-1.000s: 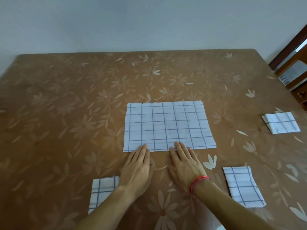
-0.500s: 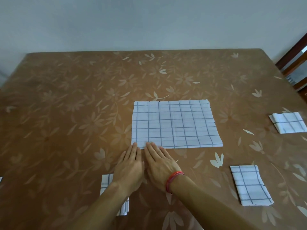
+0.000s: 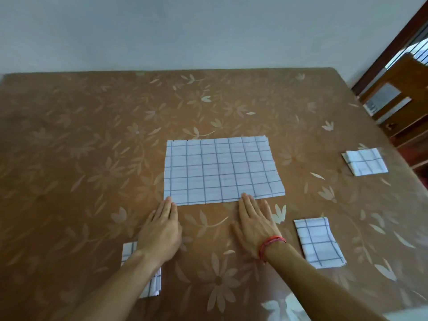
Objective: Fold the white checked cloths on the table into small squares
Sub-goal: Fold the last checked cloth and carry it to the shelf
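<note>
A: Where is the spread cloth [image 3: 222, 170] lying, going by the head view?

B: It is lying flat in the middle of the counter [image 3: 92, 135], straight beyond both hands, toward the far edge. Its long axis is running left to right, parallel to the counter's near edge.

A: And what are the hands doing?

B: Both are resting palm down with fingers straight and together, gripping nothing. The left hand [image 3: 162, 230] is touching the cloth's near hem at its left corner. The right hand [image 3: 253, 225] is touching the same hem right of the middle, so the cloth's near right corner is lying uncovered.

A: Is either hand sitting nearer?

B: Neither; both are reaching the hem level. I am judging that the right hand is needing to slide toward the counter's right edge before any lift.

A: Other cloths?

B: Two folded cloths [image 3: 318, 242] are lying near the right edge, and a third cloth [image 3: 129, 251] is showing under the left forearm.
</note>
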### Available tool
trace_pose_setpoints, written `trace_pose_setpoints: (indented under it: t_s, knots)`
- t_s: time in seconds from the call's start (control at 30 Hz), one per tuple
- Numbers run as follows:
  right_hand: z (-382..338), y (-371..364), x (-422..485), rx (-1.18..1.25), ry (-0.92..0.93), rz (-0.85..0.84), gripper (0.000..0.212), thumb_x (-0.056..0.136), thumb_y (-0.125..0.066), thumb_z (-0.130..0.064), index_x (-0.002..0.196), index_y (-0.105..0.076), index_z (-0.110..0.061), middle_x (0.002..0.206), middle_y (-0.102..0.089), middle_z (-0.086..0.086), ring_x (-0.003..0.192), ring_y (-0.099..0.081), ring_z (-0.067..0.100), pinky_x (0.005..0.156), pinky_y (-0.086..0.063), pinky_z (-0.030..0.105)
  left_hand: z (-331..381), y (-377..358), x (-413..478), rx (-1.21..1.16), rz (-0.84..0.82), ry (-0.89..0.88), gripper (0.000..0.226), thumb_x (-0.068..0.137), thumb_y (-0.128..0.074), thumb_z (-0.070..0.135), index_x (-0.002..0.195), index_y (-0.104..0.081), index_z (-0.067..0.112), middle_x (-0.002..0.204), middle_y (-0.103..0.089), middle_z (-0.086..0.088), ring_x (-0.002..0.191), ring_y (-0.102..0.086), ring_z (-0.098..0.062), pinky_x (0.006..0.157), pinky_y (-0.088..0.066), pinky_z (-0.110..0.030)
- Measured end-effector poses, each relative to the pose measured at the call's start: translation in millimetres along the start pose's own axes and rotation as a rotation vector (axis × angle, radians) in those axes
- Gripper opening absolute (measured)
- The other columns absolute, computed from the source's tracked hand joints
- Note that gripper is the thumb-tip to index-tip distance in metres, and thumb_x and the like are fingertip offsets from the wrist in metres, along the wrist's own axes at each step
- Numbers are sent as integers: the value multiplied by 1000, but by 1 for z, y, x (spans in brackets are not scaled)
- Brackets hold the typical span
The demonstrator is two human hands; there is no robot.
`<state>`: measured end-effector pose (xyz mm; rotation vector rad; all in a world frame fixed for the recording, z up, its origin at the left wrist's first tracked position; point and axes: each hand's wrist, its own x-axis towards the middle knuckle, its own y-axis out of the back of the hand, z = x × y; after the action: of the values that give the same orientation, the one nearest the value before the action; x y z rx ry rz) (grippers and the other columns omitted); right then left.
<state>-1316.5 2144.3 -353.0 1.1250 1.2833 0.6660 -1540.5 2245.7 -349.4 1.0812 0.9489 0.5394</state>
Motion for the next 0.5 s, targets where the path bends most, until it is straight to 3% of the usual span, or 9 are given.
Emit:
trace_pose_setpoints:
  t_s: [0.2, 0.3, 0.4, 0.5]
  knots:
    - [50, 5, -2, 78, -260, 45, 65, 99, -21, -43, 152, -9, -7, 161, -7, 6, 148, -4, 18, 120, 2, 47, 3, 4, -1, 0, -4, 2, 56, 105, -19, 30, 155, -7, 7, 163, 9, -6, 150, 5, -15, 120, -6, -31]
    - [56, 10, 0, 79, -263, 76, 63, 98, -26, -43, 150, -21, -8, 156, -23, 4, 145, -20, 18, 120, -2, 45, 3, 3, 0, 3, -2, 4, 56, 105, -20, 29, 155, -8, 6, 163, 8, -7, 150, 4, -16, 120, -7, -32]
    - [56, 20, 5, 92, -284, 134, 49, 95, -32, -43, 134, -43, -15, 138, -46, 0, 128, -43, 19, 115, -18, 41, 2, 4, 0, -6, 10, 6, 56, 104, -21, 29, 155, -10, 7, 163, 6, -6, 150, 2, -16, 120, -9, -32]
    - [60, 33, 16, 160, -316, 170, 36, 93, -38, -41, 117, -52, -18, 120, -55, 4, 114, -49, 24, 99, -33, 39, 2, 3, 1, -18, 21, 2, 56, 104, -21, 29, 155, -12, 7, 163, 3, -5, 150, 0, -15, 120, -10, -32]
